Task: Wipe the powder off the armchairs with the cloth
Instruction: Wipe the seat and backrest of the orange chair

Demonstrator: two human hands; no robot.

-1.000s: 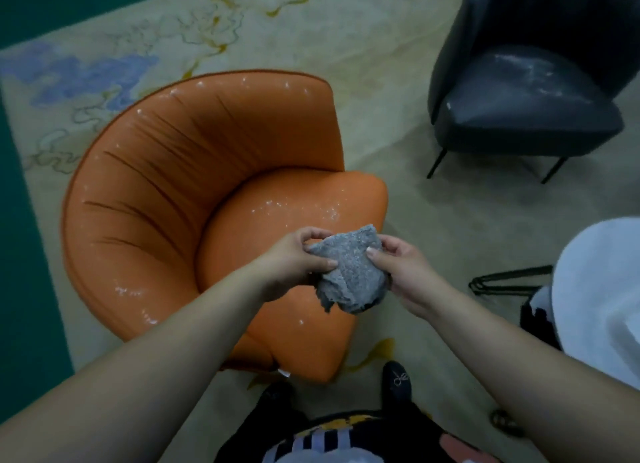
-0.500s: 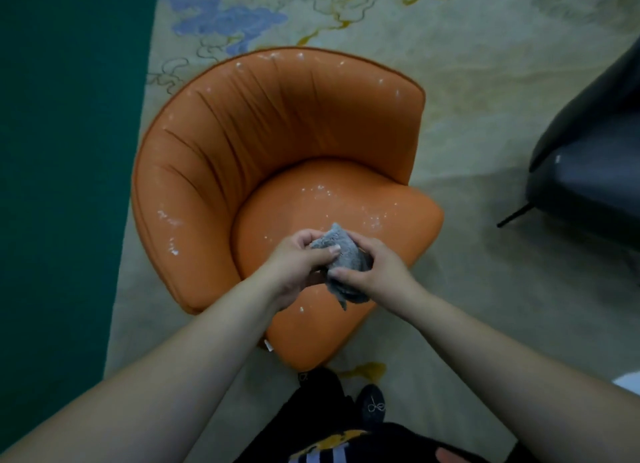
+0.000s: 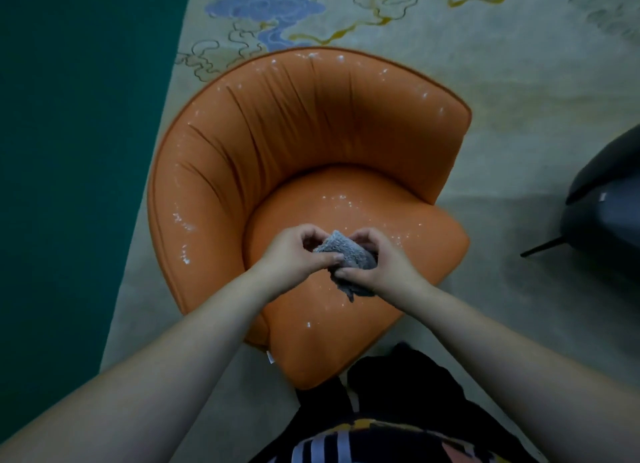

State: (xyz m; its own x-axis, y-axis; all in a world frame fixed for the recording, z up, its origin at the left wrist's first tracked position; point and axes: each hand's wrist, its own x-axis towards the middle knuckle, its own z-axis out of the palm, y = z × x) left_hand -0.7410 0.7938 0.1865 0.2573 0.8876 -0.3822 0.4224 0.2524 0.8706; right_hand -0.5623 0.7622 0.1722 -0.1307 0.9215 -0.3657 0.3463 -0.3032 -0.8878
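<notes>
An orange armchair (image 3: 304, 144) stands below me, speckled with white powder (image 3: 341, 199) on its seat, backrest rim and left arm. Above the front of the seat I hold a bunched grey cloth (image 3: 348, 254) in both hands. My left hand (image 3: 294, 254) pinches its left side with thumb and curled fingers. My right hand (image 3: 381, 261) grips its right side, fingers curled over the top. A loose corner of the cloth hangs down between my wrists. Only the edge of a dark grey armchair (image 3: 609, 213) shows at the right.
The chairs stand on a beige rug (image 3: 519, 81) with blue and yellow patterns. Green floor (image 3: 69, 151) runs along the left. A thin black leg (image 3: 543, 248) of the dark chair sticks out toward the orange one. My dark trousers and striped top show at the bottom.
My view has swung left and closer over the orange armchair, pushing the dark chair to the right edge. Both hands have bunched the cloth smaller and moved over the seat.
</notes>
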